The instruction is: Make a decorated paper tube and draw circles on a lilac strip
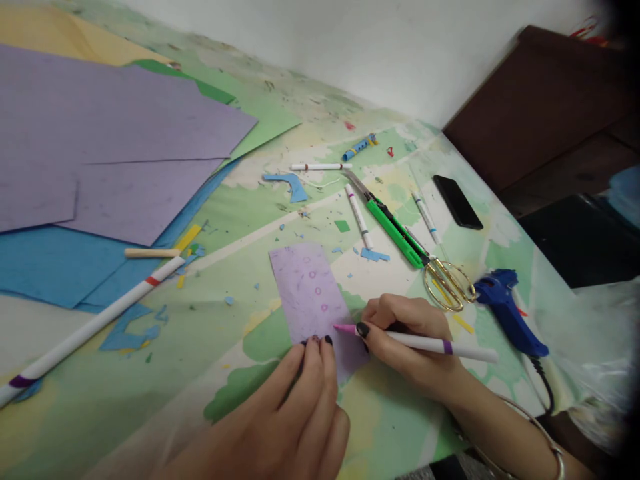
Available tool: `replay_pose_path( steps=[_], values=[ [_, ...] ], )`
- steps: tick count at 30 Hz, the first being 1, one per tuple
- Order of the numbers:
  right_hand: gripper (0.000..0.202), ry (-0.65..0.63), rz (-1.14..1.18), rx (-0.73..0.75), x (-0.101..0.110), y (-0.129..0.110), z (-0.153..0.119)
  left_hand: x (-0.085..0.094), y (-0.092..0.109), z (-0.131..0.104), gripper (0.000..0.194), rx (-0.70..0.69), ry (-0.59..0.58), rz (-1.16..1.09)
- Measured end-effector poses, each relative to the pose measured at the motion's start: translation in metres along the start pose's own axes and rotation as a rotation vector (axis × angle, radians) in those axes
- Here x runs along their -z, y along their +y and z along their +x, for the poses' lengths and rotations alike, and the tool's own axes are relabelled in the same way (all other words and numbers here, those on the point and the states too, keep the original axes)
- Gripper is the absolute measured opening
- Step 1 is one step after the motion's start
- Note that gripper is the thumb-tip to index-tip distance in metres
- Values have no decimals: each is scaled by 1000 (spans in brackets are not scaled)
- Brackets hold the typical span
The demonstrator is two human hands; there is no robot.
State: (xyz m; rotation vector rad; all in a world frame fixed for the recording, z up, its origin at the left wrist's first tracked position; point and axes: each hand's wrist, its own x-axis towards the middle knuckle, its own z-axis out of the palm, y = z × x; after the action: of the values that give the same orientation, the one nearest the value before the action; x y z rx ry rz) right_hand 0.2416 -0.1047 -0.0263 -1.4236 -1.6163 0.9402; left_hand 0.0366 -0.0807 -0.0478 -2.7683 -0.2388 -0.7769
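Note:
A small lilac paper strip lies on the table, with a row of small drawn pink circles on it. My left hand rests on its lower edge, fingers stretched out and fingertips pressing the paper down. In my right hand, fingers closed, is a felt-tip marker with a white barrel, a purple band and a pink tip. The tip touches or hovers just over the paper, below the lowest circle; I cannot tell which.
Large lilac sheets and blue sheets lie left, beside a long white tube. Ahead are a green utility knife, gold-handled scissors, markers and paper scraps. A blue glue gun and black phone lie right.

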Motion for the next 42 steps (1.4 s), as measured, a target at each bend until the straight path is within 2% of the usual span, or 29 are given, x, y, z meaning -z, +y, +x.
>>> replay_pose_path(
  steps=[3, 8, 14, 18, 24, 29, 35, 42],
  values=[
    [25, -12, -7, -10, 1, 1, -1, -2, -1, -1, 16, -21, 30, 4],
    [25, -40, 1, -17, 1, 0, -2, 0, -2, 0, 17, -9, -8, -19],
    [24, -36, -8, -19, 0, -2, 0, 0, -2, 2, 19, -17, 50, 16],
    [25, -10, 5, -15, -1, -2, 0, 2, 0, 2, 18, 16, -7, -6],
    [25, 13, -21, -10, -1, -3, 1, -3, -2, 1, 20, -23, 61, 2],
    [25, 0, -6, -29, -1, -3, 1, -2, -1, -1, 18, 2, -10, 15],
    [24, -40, 2, -25, -1, -3, -1, 0, -2, 1, 16, -36, 34, 6],
    [25, -39, 10, -19, 0, -1, -1, 3, 0, 0, 14, 7, -26, -3]
  ],
)
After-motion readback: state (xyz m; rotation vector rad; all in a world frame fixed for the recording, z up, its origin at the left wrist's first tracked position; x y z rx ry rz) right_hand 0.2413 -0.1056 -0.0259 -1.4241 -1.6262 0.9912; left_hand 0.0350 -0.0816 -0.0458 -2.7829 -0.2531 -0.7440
